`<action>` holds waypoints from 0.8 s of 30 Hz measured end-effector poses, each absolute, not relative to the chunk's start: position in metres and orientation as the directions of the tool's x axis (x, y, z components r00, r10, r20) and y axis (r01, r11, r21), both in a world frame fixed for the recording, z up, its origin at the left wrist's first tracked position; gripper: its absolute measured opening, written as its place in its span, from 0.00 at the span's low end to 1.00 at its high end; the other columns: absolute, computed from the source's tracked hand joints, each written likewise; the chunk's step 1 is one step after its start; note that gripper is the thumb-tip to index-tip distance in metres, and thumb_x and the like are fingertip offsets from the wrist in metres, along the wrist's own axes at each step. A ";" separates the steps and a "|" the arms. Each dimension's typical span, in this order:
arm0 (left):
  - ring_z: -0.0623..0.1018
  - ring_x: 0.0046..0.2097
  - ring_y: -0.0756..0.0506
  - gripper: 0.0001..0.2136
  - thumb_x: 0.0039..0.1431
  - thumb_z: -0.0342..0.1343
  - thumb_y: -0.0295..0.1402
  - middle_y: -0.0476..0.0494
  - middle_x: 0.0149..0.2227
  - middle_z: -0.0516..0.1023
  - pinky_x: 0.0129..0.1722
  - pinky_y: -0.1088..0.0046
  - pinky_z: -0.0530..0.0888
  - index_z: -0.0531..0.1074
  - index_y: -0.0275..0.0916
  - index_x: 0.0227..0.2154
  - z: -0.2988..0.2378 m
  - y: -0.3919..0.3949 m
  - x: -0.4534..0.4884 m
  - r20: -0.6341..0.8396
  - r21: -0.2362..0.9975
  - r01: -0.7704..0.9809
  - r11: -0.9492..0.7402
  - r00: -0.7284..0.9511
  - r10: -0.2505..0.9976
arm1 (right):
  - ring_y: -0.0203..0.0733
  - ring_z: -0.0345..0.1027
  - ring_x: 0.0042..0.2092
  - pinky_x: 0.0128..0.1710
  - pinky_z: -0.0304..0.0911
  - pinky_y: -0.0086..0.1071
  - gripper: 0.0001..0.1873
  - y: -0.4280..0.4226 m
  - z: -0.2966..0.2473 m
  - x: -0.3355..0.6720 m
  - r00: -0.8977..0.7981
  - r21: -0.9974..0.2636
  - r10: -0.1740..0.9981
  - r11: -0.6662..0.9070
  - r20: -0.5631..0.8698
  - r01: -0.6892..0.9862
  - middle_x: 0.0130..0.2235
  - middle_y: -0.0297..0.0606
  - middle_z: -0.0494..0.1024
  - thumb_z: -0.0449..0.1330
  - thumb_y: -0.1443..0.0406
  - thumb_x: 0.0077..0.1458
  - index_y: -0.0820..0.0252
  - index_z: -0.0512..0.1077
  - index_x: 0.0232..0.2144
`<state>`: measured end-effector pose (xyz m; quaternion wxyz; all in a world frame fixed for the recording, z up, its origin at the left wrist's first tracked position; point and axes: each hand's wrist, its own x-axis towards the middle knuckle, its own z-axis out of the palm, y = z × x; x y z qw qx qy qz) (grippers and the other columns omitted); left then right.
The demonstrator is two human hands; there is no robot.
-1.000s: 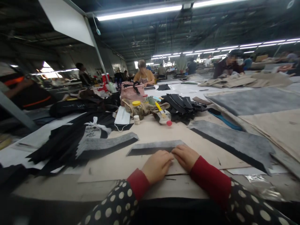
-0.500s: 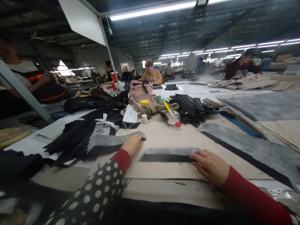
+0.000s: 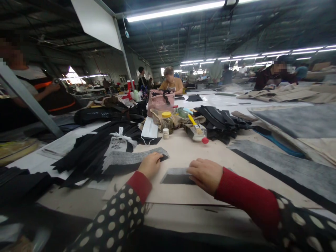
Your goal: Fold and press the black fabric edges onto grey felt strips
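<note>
A short strip of fabric (image 3: 174, 178), grey along the top and black along the bottom, lies flat on the pale board (image 3: 178, 194). My right hand (image 3: 207, 175) rests over the right part of this strip and hides it; its fingers point left, slightly apart, laid on the cloth. To the left, a stack of similar grey-and-black fabric strips (image 3: 126, 160) lies at a slant. My left hand (image 3: 151, 165) is at the stack's right end, fingers closed on the tip of a fabric strip.
Bundled black pieces (image 3: 91, 147) with a tag lie left. Behind are a face mask (image 3: 150, 129), a yellow-lidded jar (image 3: 167, 122), a small white bottle (image 3: 165, 133), a yellow brush (image 3: 193, 120) and a pink bag (image 3: 160, 101). A long grey-black piece (image 3: 283, 168) lies right. Co-workers stand beyond.
My right hand has moved left along the short strip, from its right end toward its middle. My left hand stays at the stack's end. The view has shifted slightly.
</note>
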<state>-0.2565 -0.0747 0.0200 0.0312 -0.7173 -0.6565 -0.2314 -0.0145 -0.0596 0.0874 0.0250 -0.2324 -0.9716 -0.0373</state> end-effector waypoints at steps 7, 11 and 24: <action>0.71 0.32 0.48 0.10 0.51 0.49 0.32 0.44 0.32 0.71 0.33 0.71 0.69 0.71 0.37 0.34 0.015 -0.075 -0.263 0.359 0.445 0.887 -0.123 -0.051 0.932 | 0.44 0.62 0.40 0.33 0.59 0.33 0.16 -0.015 0.069 -0.077 -0.881 0.110 0.451 0.892 -0.143 0.438 0.40 0.44 0.69 0.49 0.69 0.49 0.58 0.69 0.40; 0.70 0.35 0.47 0.11 0.48 0.53 0.35 0.44 0.33 0.71 0.36 0.70 0.68 0.71 0.36 0.35 0.016 -0.076 -0.261 0.378 0.422 0.889 -0.178 0.005 0.926 | 0.44 0.62 0.41 0.36 0.59 0.35 0.20 -0.004 0.056 -0.095 -0.883 0.066 0.462 0.887 -0.086 0.458 0.41 0.43 0.68 0.47 0.68 0.51 0.52 0.63 0.47; 0.71 0.38 0.48 0.10 0.55 0.44 0.28 0.45 0.33 0.72 0.40 0.70 0.68 0.70 0.38 0.34 0.008 -0.069 -0.258 0.441 0.394 0.902 -0.177 -0.016 0.898 | 0.43 0.65 0.39 0.34 0.59 0.34 0.19 -0.004 0.048 -0.110 -0.887 0.077 0.459 0.887 -0.052 0.455 0.39 0.41 0.69 0.45 0.65 0.53 0.50 0.61 0.48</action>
